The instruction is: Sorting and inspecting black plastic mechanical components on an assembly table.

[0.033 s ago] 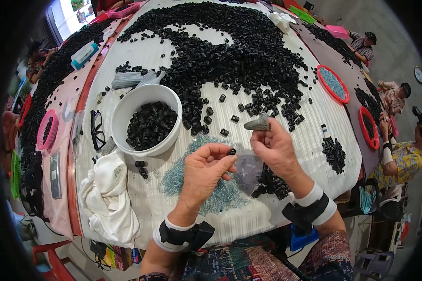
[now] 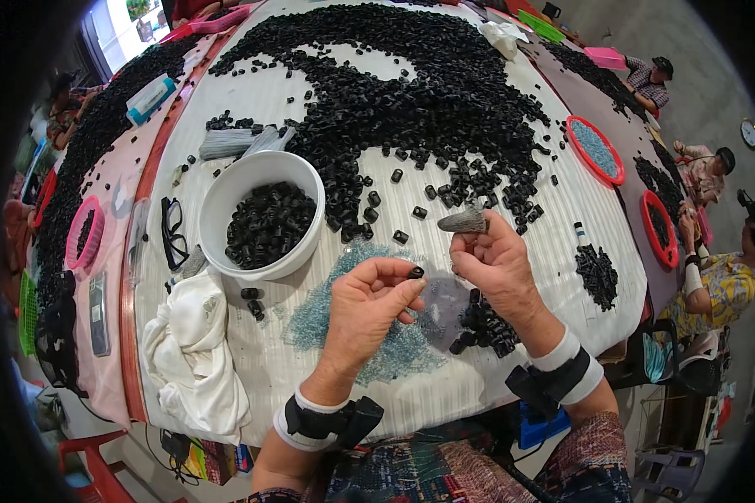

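My left hand (image 2: 362,303) pinches a small black cylindrical part (image 2: 416,272) between thumb and forefinger. To its right, my right hand (image 2: 497,267) is closed, a grey cloth finger cover (image 2: 463,221) on its pointing forefinger; whatever its thumb and fingers hold is too small to make out. The hands are apart, above the table. Beneath them spread small pale-blue clear pieces (image 2: 320,322), beside a translucent round dish (image 2: 446,314) partly behind the hands. Several black parts (image 2: 488,327) lie by my right wrist. A white bowl (image 2: 212,220) holding many black parts stands left of my left hand.
A large heap of black parts (image 2: 411,105) covers the far table. Around lie a white cloth (image 2: 195,356), eyeglasses (image 2: 174,233), thin black pieces (image 2: 597,278) and a red tray of blue pieces (image 2: 573,126). Other people sit at the right, one in a yellow patterned shirt (image 2: 724,285).
My right hand has shifted very slightly to the right and down. The left hand still pinches the black part.
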Available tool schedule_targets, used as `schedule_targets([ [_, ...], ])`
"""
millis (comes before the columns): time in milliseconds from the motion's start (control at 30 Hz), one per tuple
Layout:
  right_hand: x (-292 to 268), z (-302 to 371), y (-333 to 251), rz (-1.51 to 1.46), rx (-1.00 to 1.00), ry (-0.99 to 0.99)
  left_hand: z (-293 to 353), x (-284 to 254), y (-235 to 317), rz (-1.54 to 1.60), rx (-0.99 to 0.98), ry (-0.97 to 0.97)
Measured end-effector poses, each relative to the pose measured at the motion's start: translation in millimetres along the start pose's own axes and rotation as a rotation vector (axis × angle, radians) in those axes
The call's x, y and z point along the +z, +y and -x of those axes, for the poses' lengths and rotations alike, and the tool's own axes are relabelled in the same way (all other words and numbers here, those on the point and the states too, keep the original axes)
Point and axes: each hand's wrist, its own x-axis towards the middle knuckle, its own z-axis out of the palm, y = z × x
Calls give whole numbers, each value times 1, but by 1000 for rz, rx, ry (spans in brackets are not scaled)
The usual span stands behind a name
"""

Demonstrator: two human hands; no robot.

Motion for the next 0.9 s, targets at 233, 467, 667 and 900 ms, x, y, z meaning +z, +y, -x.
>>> schedule_targets([
  [233,4,16,-13,-270,3,-51,1,5,-3,41,-11,-118],
  [467,12,22,-21,-173,-71,-32,3,7,-3,45,-8,-149],
  [667,17,23,-17,-123,-106,-16,2,5,-5,54,3,-144],
  [900,14,24,0,141,-349,-44,1,4,-6,18,55,-133],
])
